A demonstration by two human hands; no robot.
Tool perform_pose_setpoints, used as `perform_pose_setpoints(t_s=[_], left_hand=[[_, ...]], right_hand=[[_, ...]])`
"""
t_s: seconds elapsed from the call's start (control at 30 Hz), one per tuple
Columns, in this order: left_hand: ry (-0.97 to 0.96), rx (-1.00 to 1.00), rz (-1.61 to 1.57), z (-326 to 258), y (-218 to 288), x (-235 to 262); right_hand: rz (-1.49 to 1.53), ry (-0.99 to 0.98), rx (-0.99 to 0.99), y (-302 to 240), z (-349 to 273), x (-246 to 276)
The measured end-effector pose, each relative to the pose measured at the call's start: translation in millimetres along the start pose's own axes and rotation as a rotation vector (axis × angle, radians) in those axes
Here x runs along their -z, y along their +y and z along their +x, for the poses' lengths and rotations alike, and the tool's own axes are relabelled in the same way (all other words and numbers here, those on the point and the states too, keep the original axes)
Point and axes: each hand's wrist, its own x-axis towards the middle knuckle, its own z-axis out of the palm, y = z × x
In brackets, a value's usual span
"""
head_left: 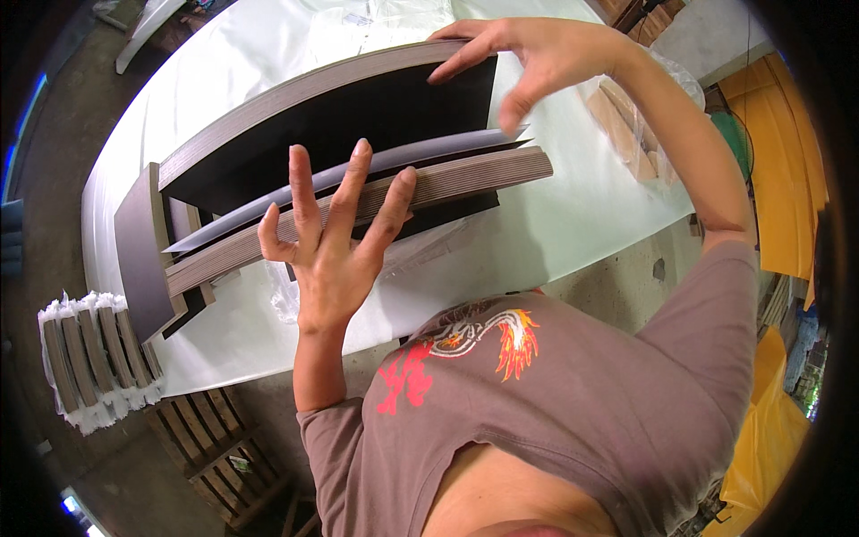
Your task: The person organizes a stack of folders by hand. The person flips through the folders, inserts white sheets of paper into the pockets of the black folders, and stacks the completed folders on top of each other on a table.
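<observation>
On the table (591,210), the frame (139,251) holds a grey sheet (438,146) between its long sides. Over the frame's near side, the left hand (333,268) spreads its fingers, gripping nothing; at its far right corner, the right hand's (553,52) thumb stands apart, clasping nothing. Light, even pressure should suit.

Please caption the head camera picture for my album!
Left hand spread over a ridged strip, right hand at a black-faced panel, pale table below.

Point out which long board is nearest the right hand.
The far board, with the broad black face; the right hand is at its right end. The near striped board shows behind the left hand.
</observation>
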Motion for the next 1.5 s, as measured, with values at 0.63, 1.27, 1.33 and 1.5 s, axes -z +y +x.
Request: perform_pose_setpoints(t_s=[0.63,1.27,1.33,1.5], left_hand=[[0.153,-0.053,0.068,-8.7,-2.0,-12.2],[0.084,-0.049,-0.036,-3.8,-2.0,-9.5],[0.097,-0.048,-0.032,-3.0,-2.1,-10.1],[0.107,-0.053,0.004,-2.5,-2.2,-9.8]], right_hand=[[0.189,-0.041,0.006,0.8,-0.4,-2.2],[0.088,-0.010,-0.042,2.6,4.4,-4.0],[0.128,-0.025,-0.087,1.2,5.1,-2.8],[0.023,0.046,0.017,15.9,6.0,-6.8]])
